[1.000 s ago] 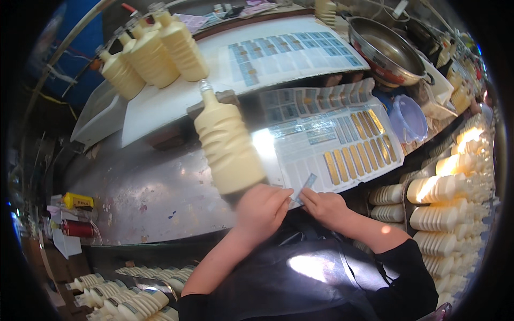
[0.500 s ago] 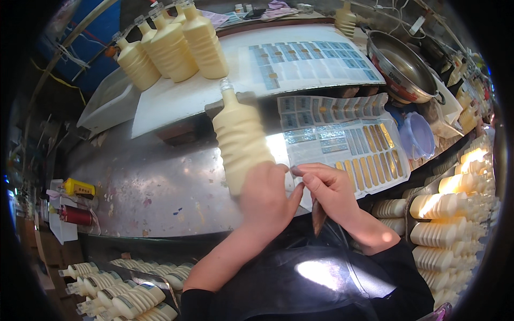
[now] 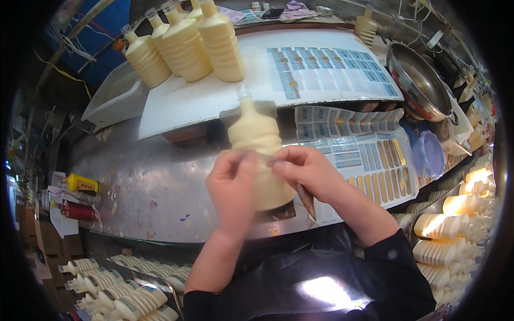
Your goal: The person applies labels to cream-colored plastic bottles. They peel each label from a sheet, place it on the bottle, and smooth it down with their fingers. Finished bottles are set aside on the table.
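Observation:
A cream plastic bottle [image 3: 252,130] with a ribbed body and clear neck lies in front of me, its neck end on a dark block [image 3: 267,108]. Over its middle, a narrow greyish strip [image 3: 261,156] spans between my hands. My left hand [image 3: 230,174], slightly blurred, pinches one end of the strip. The other end is between the thumb and fingers of my right hand [image 3: 308,168]. Whether the strip touches the bottle, I cannot tell. A flat, brown pointed tool [image 3: 306,201] hangs below my right palm, its upper part hidden by the hand.
Label sheets with blue and gold strips [image 3: 369,160] lie to the right; another sheet [image 3: 332,69] is on the white board [image 3: 182,109]. Several cream bottles [image 3: 187,51] stand at the back left. A metal pan [image 3: 420,80] and lilac basin [image 3: 428,152] sit right. Stacked bottles [image 3: 441,230] flank me.
My left hand has moved left and up, drawing the strip out between both hands across the bottle. The right hand has risen and shifted slightly left. The whole view has shifted a little.

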`<state>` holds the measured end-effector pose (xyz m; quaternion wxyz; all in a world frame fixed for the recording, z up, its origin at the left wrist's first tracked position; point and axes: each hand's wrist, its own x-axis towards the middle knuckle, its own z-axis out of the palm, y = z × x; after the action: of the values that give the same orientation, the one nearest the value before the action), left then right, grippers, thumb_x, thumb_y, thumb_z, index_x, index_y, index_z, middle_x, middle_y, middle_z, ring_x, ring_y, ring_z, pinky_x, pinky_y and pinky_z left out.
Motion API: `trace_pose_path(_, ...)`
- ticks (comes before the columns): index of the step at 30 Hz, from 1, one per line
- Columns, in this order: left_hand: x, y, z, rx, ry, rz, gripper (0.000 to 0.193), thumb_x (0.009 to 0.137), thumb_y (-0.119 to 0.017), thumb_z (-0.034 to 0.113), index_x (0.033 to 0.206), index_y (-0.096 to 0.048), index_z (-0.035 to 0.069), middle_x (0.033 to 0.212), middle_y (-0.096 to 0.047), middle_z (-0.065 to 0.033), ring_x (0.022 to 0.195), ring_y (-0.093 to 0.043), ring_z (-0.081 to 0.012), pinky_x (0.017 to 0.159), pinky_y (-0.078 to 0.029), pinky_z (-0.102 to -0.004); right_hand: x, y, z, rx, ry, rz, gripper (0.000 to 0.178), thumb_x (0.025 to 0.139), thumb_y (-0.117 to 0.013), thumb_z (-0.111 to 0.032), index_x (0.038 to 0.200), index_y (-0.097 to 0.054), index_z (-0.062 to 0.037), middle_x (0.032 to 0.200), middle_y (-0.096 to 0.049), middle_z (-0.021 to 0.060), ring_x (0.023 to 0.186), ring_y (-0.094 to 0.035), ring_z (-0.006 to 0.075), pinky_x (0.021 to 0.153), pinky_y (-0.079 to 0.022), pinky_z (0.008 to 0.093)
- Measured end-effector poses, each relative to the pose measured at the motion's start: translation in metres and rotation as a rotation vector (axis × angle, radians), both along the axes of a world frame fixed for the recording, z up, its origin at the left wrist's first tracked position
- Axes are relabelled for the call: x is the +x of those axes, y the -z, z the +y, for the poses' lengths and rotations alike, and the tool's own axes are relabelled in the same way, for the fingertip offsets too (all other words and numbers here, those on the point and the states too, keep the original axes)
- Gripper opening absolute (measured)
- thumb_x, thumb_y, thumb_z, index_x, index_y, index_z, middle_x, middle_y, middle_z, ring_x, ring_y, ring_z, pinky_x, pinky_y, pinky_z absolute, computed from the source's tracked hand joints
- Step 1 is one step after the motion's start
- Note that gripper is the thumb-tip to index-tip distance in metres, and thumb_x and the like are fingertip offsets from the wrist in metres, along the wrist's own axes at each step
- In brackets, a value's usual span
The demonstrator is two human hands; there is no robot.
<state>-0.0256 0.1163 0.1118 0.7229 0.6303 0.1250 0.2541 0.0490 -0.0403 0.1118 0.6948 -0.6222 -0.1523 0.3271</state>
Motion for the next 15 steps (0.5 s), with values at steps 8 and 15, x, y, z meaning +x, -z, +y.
trace_pose_path(8,0.038,0.044,0.042,-0.029,-0.049,0.11,0.012,0.097,-0.067,0.01,0.098,-0.069,-0.001,0.097,-0.065,-0.002,0.089,-0.06,-0.0089,0.083,-0.049,-0.0264,0.047,0.003,0.028,-0.168,0.193,-0.315,0.018,0.094,-0.072,-0.019,0.093,-0.071,-0.0007,0.08,-0.063,-0.0032,0.076,-0.056,0.0042,0.069,-0.046,0.0225)
trace_pose_path(15,0.047,0.046,0.049,-0.285,-0.001,0.098,0.022,0.098,-0.067,0.01,0.117,-0.065,0.0,0.101,-0.066,-0.0015,0.088,-0.057,-0.0059,0.076,-0.046,-0.0218,0.053,0.013,0.028,-0.227,0.222,-0.326,0.016,0.093,-0.071,-0.015,0.086,-0.068,-0.0008,0.087,-0.063,-0.0024,0.079,-0.055,0.0033,0.071,-0.044,0.0226)
